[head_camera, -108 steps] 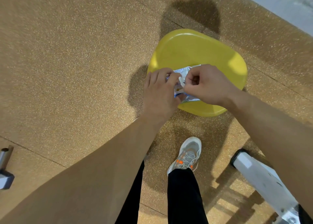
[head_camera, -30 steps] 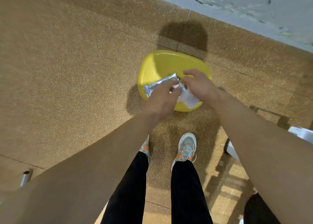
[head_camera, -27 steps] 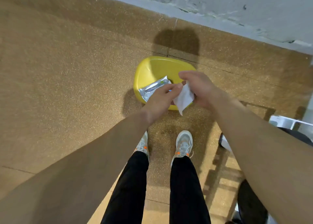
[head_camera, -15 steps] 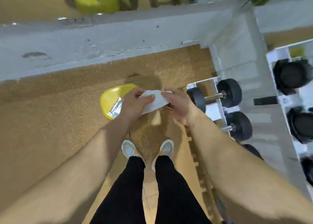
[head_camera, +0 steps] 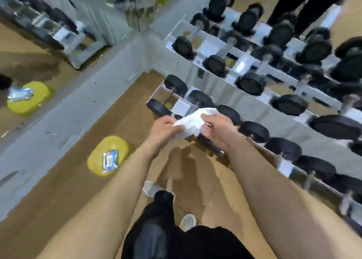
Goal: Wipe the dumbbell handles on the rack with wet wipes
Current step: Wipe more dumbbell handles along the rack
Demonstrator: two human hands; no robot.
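Speckled brown flooring (head_camera: 49,190) is running up to a grey wall base, and mirrors (head_camera: 23,48) above it are reflecting the room. On the right a white rack (head_camera: 181,106) is carrying rows of black dumbbells (head_camera: 253,131) on two tiers. Both hands are holding a white wipe (head_camera: 191,123) in front of the near tier, hiding part of it. The left hand (head_camera: 166,129) is pinching the wipe's left end between thumb and fingers, and the right hand (head_camera: 217,129) is gripping the other end with curled fingers. On the near left a yellow stool (head_camera: 117,147) is bearing a silver wipe packet (head_camera: 110,161). Black trousers (head_camera: 156,229) and grey shoes (head_camera: 149,189) are showing below.
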